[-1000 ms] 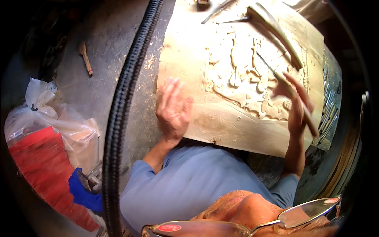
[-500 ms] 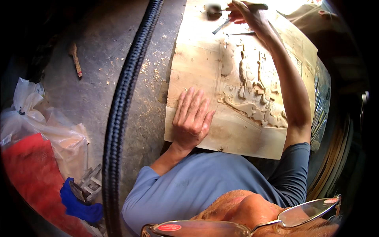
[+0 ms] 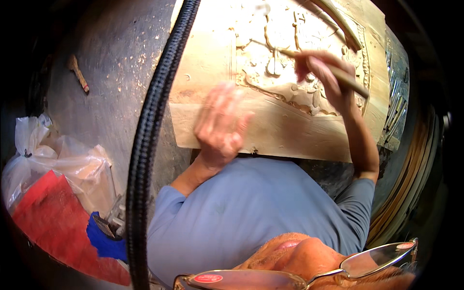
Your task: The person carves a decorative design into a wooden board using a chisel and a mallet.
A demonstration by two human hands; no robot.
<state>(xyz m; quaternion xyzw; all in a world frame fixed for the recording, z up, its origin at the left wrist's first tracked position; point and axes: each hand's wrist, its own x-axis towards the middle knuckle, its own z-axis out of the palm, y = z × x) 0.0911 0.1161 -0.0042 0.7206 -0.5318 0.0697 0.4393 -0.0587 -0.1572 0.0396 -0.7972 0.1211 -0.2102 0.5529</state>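
Note:
A pale wooden board (image 3: 290, 128) with carved relief lies in front of me. My left hand (image 3: 220, 121) is over its near left part, fingers stretched out and blurred, holding nothing; whether it touches the wood I cannot tell. Over the carved part, my right hand (image 3: 331, 77) is closed around a slim wooden-handled carving tool (image 3: 356, 86). The tool's thin dark end points to the far left, above the relief, and its thick end sticks out to the right of my hand. Beyond that hand, a curved brown handle-like piece (image 3: 340, 21) rests over the board.
Several metal tools (image 3: 397, 104) are laid out along the board's right side. On the grey tabletop (image 3: 113, 58) are wood shavings and a short stick (image 3: 78, 73). A clear plastic bag (image 3: 63, 150), red sheet (image 3: 63, 222) and blue cloth (image 3: 104, 239) lie at left. A black braided cable (image 3: 154, 111) crosses the view.
My right hand has come nearer from the board's far edge; the dark-headed tool it held is replaced by the slim wooden-handled one. My left hand has shifted and blurred. The whole view has moved.

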